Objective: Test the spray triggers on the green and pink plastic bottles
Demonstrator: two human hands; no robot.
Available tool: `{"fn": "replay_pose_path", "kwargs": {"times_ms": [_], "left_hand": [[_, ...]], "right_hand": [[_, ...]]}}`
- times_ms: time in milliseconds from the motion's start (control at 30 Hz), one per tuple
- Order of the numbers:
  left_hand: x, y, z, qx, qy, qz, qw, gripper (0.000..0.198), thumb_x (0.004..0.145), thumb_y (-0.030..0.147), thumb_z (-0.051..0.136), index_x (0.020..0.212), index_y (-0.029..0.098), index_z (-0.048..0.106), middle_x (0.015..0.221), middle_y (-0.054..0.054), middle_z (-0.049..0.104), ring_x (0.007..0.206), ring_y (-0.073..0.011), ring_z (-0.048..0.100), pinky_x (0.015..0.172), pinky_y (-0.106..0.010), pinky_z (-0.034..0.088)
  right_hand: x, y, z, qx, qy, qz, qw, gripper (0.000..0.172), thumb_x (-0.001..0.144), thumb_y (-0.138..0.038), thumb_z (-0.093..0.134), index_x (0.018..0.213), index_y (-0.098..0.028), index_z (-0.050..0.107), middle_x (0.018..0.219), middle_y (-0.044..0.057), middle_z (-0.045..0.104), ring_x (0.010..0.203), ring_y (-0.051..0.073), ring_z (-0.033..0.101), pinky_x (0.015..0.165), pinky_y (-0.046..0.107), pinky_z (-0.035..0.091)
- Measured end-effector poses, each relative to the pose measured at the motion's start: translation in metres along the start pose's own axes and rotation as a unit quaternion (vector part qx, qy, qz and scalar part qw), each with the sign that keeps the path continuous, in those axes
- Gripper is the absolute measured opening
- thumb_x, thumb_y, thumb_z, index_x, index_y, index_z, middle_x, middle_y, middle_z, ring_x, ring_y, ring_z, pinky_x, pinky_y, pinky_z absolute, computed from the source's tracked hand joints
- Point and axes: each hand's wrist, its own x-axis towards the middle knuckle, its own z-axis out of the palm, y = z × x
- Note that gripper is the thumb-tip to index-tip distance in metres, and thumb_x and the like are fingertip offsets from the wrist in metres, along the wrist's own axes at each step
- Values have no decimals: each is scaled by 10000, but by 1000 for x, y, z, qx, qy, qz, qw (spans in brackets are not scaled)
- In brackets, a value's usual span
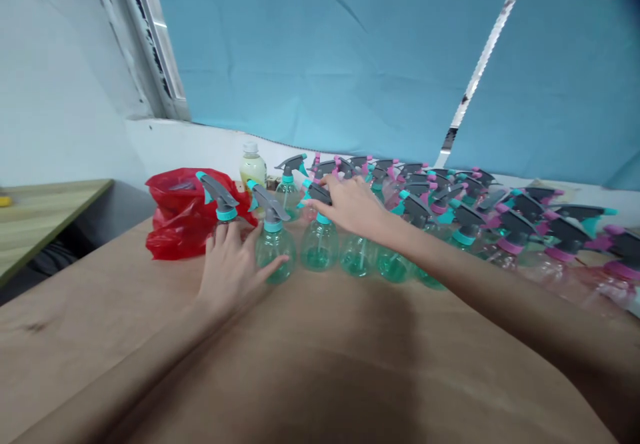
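Observation:
My left hand [231, 264], fingers spread, is at the left end of a group of spray bottles. Its fingers cover most of the body of a spray bottle with a grey and turquoise head [219, 194]. Its thumb reaches across the front of a green-tinted spray bottle [275, 254]; whether it presses on it I cannot tell. My right hand [353, 205] has thumb and forefinger around the grey head of another green spray bottle [320, 247], which stands upright on the table. Some green liquid shows low in that bottle. Other green bottles [357, 257] stand beneath my right forearm.
Several more spray bottles with pink collars [510, 247] crowd the right side and back. A red plastic bag [185, 221] lies at the left, near a white-capped bottle [253, 164]. Behind the wooden table [320, 364] hangs a blue sheet [320, 57]. Another tabletop [50, 211] stands far left.

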Motion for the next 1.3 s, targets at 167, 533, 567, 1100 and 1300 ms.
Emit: {"fn": "replay_pose_path", "kwargs": {"times_ms": [167,533,567,1100,1300], "left_hand": [[9,1,2,14,-11,25,1000,608,836,612,578,1199,125,602,1145,-185,533,1056,-398,486,809,-478,430],[13,5,6,-56,-2,8,998,661,851,629,537,1266,114,528,1215,-214,496,1126,-475,447,881,-609,388],[11,6,3,-49,-2,6,999,668,862,624,524,1290,111,506,1217,-211,492,1125,-470,450,872,-603,402],[-67,80,-14,-336,-97,82,933,876,809,586,610,1472,244,151,1452,-163,371,1313,-380,390,1034,-580,347],[-79,126,-26,-416,-151,71,894,893,790,482,679,1470,263,142,1312,-163,522,1190,-374,532,940,-570,450]], "right_hand": [[8,0,8,18,-20,-8,1000,345,939,-312,493,1097,-26,601,892,195,688,891,305,604,671,344,369],[1,6,7,76,-24,-15,997,312,943,-302,490,1120,-59,573,785,137,645,765,254,586,615,332,372],[-1,6,6,80,-28,-20,996,308,941,-306,490,1107,-61,576,787,136,646,753,250,587,611,332,372],[-99,-16,-50,100,-77,-49,991,377,978,-401,394,1155,-105,546,779,108,676,617,197,603,485,275,289],[-142,4,-74,156,-83,-19,984,297,955,-394,437,1019,-146,589,720,65,646,574,181,563,482,279,308]]}}
